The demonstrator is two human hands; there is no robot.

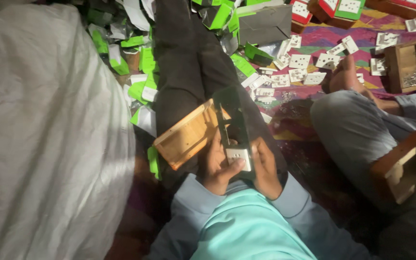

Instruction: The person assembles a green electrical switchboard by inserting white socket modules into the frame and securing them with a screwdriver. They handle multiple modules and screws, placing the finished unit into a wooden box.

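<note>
A small white socket plate (238, 158) sits in a long dark packaging sleeve (233, 118) over my lap. My left hand (216, 167) grips the sleeve's left edge, its thumb pressing on the plate. My right hand (266, 168) holds the sleeve's right edge. A shallow wooden tray (187, 134) rests on my dark trouser leg, just left of the sleeve.
A large white sack (44, 130) fills the left side. Green and white packaging scraps (143, 62) lie beyond my leg. Several white socket plates (299, 67) are scattered on the patterned mat. Another person's leg (357, 130) and wooden boxes (412, 65) are on the right.
</note>
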